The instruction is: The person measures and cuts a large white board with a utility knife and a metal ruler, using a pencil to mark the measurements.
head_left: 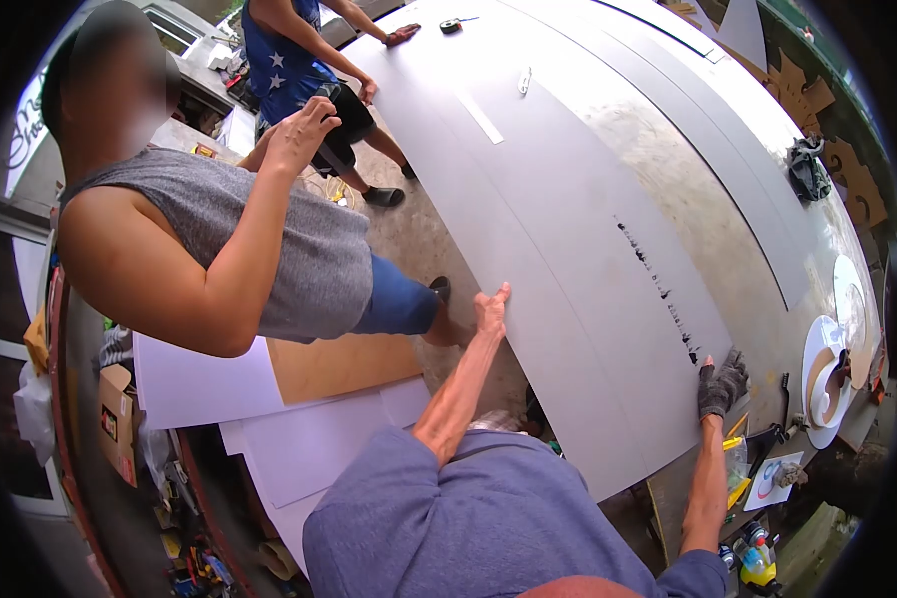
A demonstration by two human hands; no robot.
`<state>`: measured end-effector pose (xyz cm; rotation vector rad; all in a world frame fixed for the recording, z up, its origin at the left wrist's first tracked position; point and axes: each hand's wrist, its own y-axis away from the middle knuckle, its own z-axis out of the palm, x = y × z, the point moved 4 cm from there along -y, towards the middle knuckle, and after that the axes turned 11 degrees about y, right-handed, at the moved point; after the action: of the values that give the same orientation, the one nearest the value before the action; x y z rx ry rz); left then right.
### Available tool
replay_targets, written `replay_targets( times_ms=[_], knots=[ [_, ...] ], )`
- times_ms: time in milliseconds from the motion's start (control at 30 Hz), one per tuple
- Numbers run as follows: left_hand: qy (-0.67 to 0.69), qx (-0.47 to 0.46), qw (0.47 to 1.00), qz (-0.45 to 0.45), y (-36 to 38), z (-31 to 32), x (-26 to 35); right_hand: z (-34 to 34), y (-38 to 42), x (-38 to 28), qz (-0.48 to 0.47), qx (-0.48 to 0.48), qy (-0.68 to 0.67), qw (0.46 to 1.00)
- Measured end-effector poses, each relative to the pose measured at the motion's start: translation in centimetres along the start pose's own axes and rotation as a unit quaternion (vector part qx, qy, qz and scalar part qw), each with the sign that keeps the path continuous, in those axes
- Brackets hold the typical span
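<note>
Underside of your left hand [490,311] hidden. Nearer person's head [115,85] blurred; farther person [291,65] loses head to top edge. Dark marks [665,294] on grey panel [558,259] too small for you to read.

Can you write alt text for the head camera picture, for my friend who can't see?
A person's bare left hand and dark-gloved right hand rest at opposite edges of a big grey panel. Two other people, one in a grey top and one in a starry blue top, stand to the left.
</note>
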<state>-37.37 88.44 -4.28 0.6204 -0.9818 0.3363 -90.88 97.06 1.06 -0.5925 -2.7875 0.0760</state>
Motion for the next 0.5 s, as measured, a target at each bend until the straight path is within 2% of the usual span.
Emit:
replay_targets(
  times_ms=[233, 333, 367, 400, 433, 467, 500],
  knots=[
    [-0.038, -0.002, 0.997, -0.074, -2.1, -2.4, -2.6, 0.1, 0.0, -0.2, -0.006, 0.016, -0.003, 1.000],
    [-0.088, -0.047, 0.988, -0.118, -4.0, -4.0, -3.1, 0.2, -0.3, 0.0, 0.003, 0.015, 0.001, 1.000],
    [-0.164, -0.028, 0.974, -0.156, -5.6, -5.1, -2.4, 0.1, -0.1, -0.1, 0.008, 0.009, 0.003, 1.000],
    [-0.187, 0.013, 0.971, -0.149, -6.6, -4.8, 0.0, 0.0, -0.2, 0.0, 0.008, 0.001, 0.002, 1.000],
    [-0.174, -0.006, 0.977, -0.122, -5.2, -1.7, 5.0, -0.1, -0.5, 0.3, 0.008, -0.008, 0.003, 1.000],
    [-0.220, -0.005, 0.975, -0.033, -13.2, -6.0, 1.8, 0.0, -0.6, 0.1, 0.012, -0.018, 0.001, 1.000],
    [-0.257, -0.003, 0.966, 0.016, -15.8, -5.2, 3.7, 0.1, -0.9, -0.3, 0.026, -0.013, -0.008, 1.000]
  ],
)
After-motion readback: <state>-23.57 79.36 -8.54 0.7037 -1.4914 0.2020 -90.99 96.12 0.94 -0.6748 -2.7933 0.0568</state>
